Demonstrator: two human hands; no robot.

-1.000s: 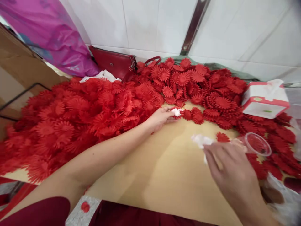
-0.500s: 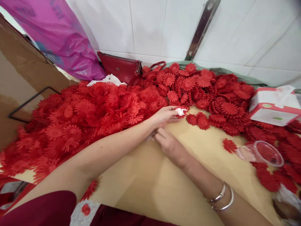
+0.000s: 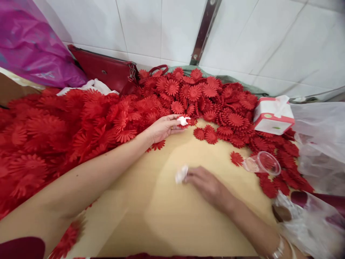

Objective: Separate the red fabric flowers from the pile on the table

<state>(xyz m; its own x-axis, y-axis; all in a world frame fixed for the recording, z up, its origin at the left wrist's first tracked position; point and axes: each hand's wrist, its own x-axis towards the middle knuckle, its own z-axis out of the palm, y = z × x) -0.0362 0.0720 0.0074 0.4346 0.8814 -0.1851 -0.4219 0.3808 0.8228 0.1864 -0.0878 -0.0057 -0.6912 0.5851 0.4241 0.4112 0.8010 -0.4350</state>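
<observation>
My left hand (image 3: pixel 165 129) reaches to the middle of the table, by the edge of the red flower heap. Between its thumb and fingers is a small white piece (image 3: pixel 183 121); red petals show around it, and I cannot tell whether they are joined to it. My right hand (image 3: pixel 208 185) is over the bare tabletop (image 3: pixel 151 212), nearer to me and to the right. Its fingers are closed on a crumpled white wad (image 3: pixel 181 175), like tissue, blurred by motion. A few flat red flowers (image 3: pixel 211 136) lie just right of my left hand.
Heaps of red flowers (image 3: pixel 185 91) fill the back and left of the table. A tissue box (image 3: pixel 274 122) and a tipped clear plastic cup (image 3: pixel 265 163) stand among flowers at the right. A red purse (image 3: pixel 105 68) leans against the wall beside a purple bag (image 3: pixel 35 46).
My right hand has drawn back from beside my left wrist, toward me and to the right, with the white wad now in sight. My left hand keeps its hold; the view has turned right.
</observation>
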